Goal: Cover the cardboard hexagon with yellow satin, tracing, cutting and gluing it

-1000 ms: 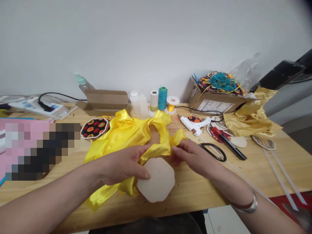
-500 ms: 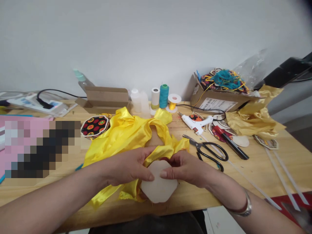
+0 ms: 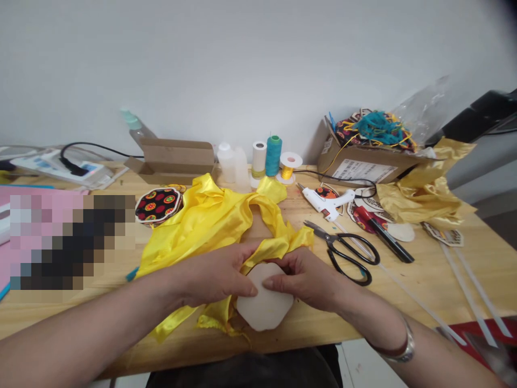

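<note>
left hand point(image 3: 214, 277) and right hand point(image 3: 307, 277) both pinching pale board point(image 3: 264, 310), thumbs pressing on top | yellow fabric point(image 3: 210, 221) bunching under and beyond the grip | board face showing bare, covering seemingly just starting | scissors point(image 3: 347, 250) lying right of grip

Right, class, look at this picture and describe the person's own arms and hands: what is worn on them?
Both forearms are bare to the picture's edge, with no sleeves in view. The left hand and right hand wear no gloves. A plain silver bangle circles the right wrist; the left wrist carries nothing.
</note>
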The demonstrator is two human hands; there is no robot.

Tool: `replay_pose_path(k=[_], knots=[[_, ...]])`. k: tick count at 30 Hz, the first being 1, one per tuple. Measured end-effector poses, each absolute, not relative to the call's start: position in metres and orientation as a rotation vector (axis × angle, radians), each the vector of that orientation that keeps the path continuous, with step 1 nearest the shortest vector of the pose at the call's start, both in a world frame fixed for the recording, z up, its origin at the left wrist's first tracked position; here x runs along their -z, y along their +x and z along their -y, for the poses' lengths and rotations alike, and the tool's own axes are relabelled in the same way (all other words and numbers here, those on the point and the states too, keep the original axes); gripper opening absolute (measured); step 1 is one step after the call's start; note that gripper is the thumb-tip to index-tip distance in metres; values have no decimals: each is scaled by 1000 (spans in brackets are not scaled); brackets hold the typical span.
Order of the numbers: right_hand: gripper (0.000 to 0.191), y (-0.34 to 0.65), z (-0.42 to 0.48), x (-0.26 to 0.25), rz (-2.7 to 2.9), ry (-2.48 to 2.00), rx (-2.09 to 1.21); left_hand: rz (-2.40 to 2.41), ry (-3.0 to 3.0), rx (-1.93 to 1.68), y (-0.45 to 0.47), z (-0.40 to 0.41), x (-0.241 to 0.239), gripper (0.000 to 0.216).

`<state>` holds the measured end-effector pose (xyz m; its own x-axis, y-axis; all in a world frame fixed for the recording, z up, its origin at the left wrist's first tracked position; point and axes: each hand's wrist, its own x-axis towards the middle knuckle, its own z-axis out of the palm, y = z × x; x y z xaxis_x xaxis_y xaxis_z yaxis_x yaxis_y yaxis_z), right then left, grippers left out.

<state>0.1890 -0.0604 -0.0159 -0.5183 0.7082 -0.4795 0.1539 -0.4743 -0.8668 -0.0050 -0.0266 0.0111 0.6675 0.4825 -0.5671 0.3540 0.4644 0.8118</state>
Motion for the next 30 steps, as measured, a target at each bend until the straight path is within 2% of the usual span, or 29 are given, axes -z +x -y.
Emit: replay_pose_path(k=[9, 16, 20, 26, 30], knots=[[20, 188, 58, 19, 1307, -1300, -1997, -928, 1135, -102, -3, 26, -16, 69], [22, 191, 59, 19, 1267, -1292, -1960, -948, 1034, -120, 0, 25, -22, 70], [26, 195, 57, 20, 1155, -1298, -1953, -921, 962, -86, -4, 25, -22, 59], [32, 202, 51, 23, 958, -1368, -1937, -916, 877, -77, -21, 24, -16, 25], [39, 207, 49, 25, 848, -1379, -1916, -903, 896, -95, -33, 24, -19, 20]])
